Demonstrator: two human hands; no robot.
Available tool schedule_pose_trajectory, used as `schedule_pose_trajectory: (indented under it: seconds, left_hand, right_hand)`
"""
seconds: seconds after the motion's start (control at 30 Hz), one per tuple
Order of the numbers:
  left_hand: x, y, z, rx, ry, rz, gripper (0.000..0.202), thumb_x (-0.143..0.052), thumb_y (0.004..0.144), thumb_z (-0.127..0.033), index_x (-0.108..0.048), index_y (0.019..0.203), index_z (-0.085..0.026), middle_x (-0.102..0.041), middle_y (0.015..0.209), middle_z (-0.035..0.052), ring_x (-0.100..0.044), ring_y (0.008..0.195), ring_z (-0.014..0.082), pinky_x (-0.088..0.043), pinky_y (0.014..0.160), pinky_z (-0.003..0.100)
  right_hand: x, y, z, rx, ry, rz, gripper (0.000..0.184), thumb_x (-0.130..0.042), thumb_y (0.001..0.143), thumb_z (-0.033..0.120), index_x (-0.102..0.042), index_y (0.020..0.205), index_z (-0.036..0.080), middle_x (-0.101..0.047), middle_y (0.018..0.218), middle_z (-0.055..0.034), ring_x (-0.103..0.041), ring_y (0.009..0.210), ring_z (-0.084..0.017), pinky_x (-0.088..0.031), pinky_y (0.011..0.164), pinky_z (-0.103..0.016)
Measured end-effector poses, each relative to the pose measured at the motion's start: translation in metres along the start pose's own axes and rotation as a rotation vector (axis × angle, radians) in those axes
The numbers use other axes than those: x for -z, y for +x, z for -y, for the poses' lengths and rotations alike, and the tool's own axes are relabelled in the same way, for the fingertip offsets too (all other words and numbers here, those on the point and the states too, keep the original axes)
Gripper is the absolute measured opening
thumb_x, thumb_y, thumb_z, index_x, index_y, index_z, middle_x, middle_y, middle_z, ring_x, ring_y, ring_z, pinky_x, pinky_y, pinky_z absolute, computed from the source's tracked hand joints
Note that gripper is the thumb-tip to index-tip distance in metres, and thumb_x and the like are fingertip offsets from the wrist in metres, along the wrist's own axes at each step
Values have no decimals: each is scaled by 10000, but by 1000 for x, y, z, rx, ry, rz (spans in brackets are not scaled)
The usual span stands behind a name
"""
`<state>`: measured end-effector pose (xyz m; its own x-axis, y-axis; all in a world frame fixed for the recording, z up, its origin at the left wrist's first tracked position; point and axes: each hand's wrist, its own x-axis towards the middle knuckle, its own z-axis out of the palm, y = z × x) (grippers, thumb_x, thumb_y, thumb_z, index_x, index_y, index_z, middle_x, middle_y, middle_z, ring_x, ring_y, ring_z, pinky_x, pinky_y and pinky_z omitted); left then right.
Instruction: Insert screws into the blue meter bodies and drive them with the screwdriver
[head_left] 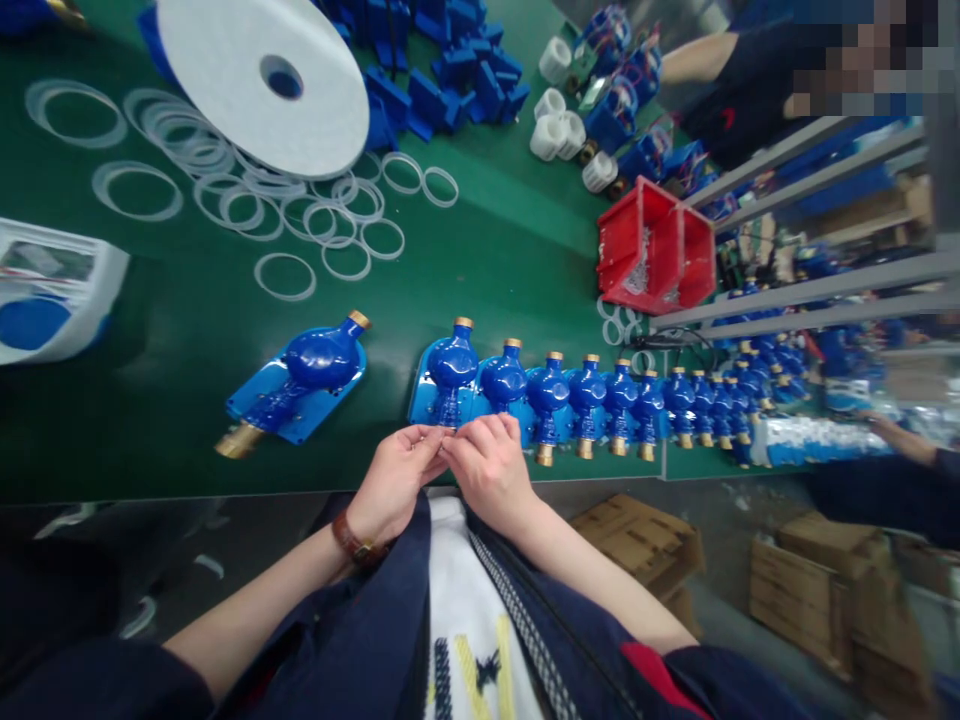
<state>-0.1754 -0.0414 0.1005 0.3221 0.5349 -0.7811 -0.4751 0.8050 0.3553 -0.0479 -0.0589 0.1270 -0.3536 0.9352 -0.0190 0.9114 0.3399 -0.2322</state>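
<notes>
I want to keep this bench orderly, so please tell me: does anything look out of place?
One blue unit lies apart and slanted, left of the row, whose units sit side by side. Clear rings are also loosely scattered near the white disc.

Green worktop, kinda crowded: row of blue brass-ended fittings along the near edge, another fitting apart to the left, loose translucent rings behind, plus a divided red bin.

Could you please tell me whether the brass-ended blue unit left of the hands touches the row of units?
No, green table shows between the blue unit and the row.
</notes>
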Motion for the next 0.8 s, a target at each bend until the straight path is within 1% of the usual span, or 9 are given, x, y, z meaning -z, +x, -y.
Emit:
schedule_pose_trajectory:
  seconds: [0.1, 0.3, 0.43, 0.5, 0.57, 0.63, 0.7, 0.73, 0.8]
  left_hand:
    - [2, 2, 0, -7, 32, -14, 378, -824, 525, -363, -645, 732, -103, -678, 752, 42, -623, 705, 118, -491, 686, 225]
    - [2, 4, 2, -15, 60, 28, 384, -824, 528, -377, -626, 718, -108, -674, 715, 27, -620, 663, 102, -500, 685, 222]
    - [-1, 5, 4, 4, 67, 17, 393, -829, 522, -382, -614, 707, -109, -686, 716, 46, -642, 684, 126, -508, 741, 269]
    - [0, 6, 5, 1, 79, 13, 379, -818, 547, -382, -618, 716, -109, -692, 716, 59, -649, 698, 135, -503, 762, 281]
    - [2, 8, 6, -13, 97, 2, 357, -799, 587, -379, -627, 742, -107, -696, 721, 68, -651, 712, 136, -496, 762, 272]
    - [5, 9, 5, -29, 95, -16, 331, -782, 620, -370, -626, 748, -109, -690, 714, 63, -644, 697, 125, -490, 735, 254]
    - [8, 10, 3, -33, 40, -6, 296, -768, 648, -353, -607, 720, -116, -660, 661, 32, -613, 638, 98, -482, 688, 228]
    - [9, 10, 1, -27, -6, 18, 281, -759, 666, -343, -589, 693, -120, -631, 622, 12, -588, 603, 83, -476, 662, 213]
    - [10, 9, -2, -1, -119, 82, 258, -728, 714, -306, -553, 654, -127, -552, 555, -27, -520, 542, 55, -463, 622, 188]
  right_hand:
    - [-2, 2, 1, -88, 131, -8, 149, -499, 869, 237, -625, 796, 204, -595, 826, -12, -475, 829, -141, -321, 783, -327]
    - [-9, 1, -2, -353, 557, -93, 88, -620, 747, 154, -616, 662, 177, -584, 778, 4, -515, 801, -127, -377, 789, -301]
    - [-8, 3, -6, -513, 807, -88, 105, -609, 707, 116, -617, 620, 174, -572, 705, 13, -540, 744, -124, -420, 756, -287]
    - [-8, 6, -13, -547, 835, -74, 113, -589, 719, 127, -607, 618, 174, -570, 685, 12, -539, 714, -124, -432, 720, -282]
    - [-9, 9, -25, -527, 684, -115, 116, -568, 742, 140, -597, 636, 175, -574, 699, 2, -528, 738, -136, -427, 738, -299]
    - [-16, 13, -42, -457, 368, -152, 98, -566, 763, 166, -612, 678, 182, -598, 802, -28, -501, 850, -175, -392, 808, -352]
    - [-25, 16, -59, -354, 58, -110, 82, -572, 772, 184, -638, 725, 197, -599, 956, -57, -445, 971, -224, -336, 862, -413]
    - [-31, 17, -66, -304, -48, -68, 81, -574, 774, 184, -647, 745, 204, -587, 1023, -66, -418, 1012, -242, -312, 875, -433]
    - [-41, 18, -76, -232, -166, -1, 89, -571, 780, 179, -653, 781, 212, -558, 1105, -72, -381, 1056, -257, -278, 892, -452]
